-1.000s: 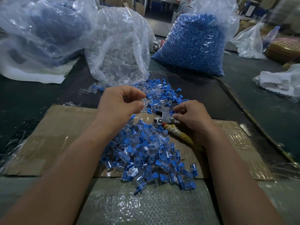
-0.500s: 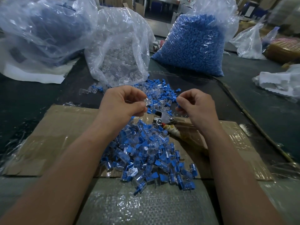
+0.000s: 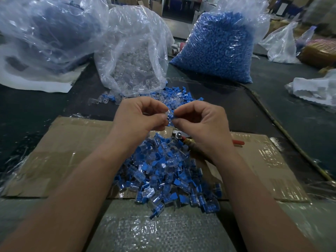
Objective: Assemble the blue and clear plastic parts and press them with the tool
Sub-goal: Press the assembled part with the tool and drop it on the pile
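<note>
My left hand [image 3: 140,117] pinches a small clear plastic part [image 3: 167,112] between thumb and fingers. My right hand [image 3: 201,122] pinches a small blue part [image 3: 171,116] and holds it against the clear one, fingertips of both hands meeting above the table. The pressing tool [image 3: 183,140], metal-headed pliers with red and yellow handles, lies on the cardboard [image 3: 72,146] under my right hand, mostly hidden. A heap of assembled blue-and-clear pieces [image 3: 163,171] lies below my hands. Loose blue and clear parts [image 3: 178,95] are scattered behind them.
A plastic bag of clear parts [image 3: 134,60] stands at back centre, a full bag of blue parts [image 3: 214,44] to its right, a large crumpled bag [image 3: 45,33] at back left. More bags [image 3: 283,44] and white wrapping [image 3: 314,88] lie right. A cord [image 3: 283,131] crosses the dark table.
My right hand left the tool on the cardboard, rose with a blue part and moved left to meet my left hand. My left hand stayed near the same place holding the clear part.
</note>
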`<move>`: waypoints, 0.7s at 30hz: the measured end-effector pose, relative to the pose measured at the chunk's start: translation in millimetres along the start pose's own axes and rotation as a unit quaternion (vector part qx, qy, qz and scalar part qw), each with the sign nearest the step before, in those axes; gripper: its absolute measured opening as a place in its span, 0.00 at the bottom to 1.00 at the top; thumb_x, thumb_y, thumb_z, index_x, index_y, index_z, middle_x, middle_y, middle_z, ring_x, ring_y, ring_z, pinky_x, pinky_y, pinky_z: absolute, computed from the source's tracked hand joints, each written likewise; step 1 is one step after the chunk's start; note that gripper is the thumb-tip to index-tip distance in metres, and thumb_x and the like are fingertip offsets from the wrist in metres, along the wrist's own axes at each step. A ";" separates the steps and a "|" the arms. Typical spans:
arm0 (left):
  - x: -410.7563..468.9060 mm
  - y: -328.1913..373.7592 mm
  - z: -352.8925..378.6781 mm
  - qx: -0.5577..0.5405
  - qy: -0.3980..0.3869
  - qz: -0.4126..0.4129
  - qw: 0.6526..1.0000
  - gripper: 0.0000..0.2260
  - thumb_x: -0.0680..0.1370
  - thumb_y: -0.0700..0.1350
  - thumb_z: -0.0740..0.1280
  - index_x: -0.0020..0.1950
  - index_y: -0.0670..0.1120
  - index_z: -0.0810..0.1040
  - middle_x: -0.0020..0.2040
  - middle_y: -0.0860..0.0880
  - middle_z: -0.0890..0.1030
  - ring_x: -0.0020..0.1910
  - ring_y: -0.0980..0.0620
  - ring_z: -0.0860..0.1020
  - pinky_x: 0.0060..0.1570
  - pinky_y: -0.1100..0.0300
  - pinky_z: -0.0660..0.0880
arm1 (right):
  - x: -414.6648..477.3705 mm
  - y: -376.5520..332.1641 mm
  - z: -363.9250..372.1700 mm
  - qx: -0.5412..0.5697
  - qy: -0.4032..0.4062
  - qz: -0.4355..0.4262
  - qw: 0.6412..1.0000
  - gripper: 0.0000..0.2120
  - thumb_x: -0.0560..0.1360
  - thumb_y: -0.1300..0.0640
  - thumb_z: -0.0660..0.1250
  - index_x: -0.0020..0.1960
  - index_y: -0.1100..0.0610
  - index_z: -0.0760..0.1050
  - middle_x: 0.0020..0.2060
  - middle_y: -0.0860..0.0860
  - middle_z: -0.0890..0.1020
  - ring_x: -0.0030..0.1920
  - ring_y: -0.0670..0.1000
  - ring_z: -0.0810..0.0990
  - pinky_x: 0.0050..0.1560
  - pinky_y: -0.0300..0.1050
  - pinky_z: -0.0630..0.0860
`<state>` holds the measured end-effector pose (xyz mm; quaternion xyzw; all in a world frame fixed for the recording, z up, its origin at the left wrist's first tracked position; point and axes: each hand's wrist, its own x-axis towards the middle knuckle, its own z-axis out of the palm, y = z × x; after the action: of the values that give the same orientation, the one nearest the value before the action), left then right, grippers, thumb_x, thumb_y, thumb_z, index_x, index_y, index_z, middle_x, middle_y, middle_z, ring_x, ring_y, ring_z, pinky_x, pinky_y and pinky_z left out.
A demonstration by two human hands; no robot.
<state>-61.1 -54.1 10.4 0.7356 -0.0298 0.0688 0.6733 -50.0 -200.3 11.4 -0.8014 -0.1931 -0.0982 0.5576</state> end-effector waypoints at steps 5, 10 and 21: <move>-1.4 0.9 3.4 0.006 -0.015 0.002 1.000 0.08 0.70 0.31 0.69 0.40 0.43 0.79 0.34 0.44 0.80 0.30 0.57 0.80 0.32 0.68 0.77 | -0.2 3.1 2.4 -0.048 0.014 -0.021 0.999 0.15 0.67 0.68 0.73 0.36 0.48 0.75 0.31 0.41 0.78 0.34 0.38 0.78 0.35 0.28 0.74; -1.5 1.7 2.9 -0.008 -0.022 -0.005 1.000 0.06 0.71 0.31 0.69 0.43 0.41 0.79 0.35 0.44 0.81 0.30 0.57 0.80 0.32 0.69 0.76 | -1.3 4.4 3.5 -0.077 0.018 -0.063 0.995 0.15 0.67 0.65 0.74 0.38 0.46 0.74 0.35 0.41 0.78 0.37 0.39 0.78 0.38 0.29 0.74; 0.1 3.3 -2.9 -0.145 -0.037 -0.073 0.986 0.05 0.69 0.30 0.67 0.40 0.40 0.78 0.31 0.47 0.82 0.30 0.53 0.81 0.31 0.65 0.78 | -1.1 5.0 1.7 0.007 -0.002 -0.071 0.997 0.13 0.68 0.63 0.72 0.50 0.52 0.78 0.38 0.40 0.80 0.40 0.36 0.80 0.42 0.28 0.74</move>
<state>-61.6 -51.5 13.9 0.6326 -0.0108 -0.0126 0.7743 -49.0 -200.4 6.0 -0.7819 -0.2515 -0.1342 0.5544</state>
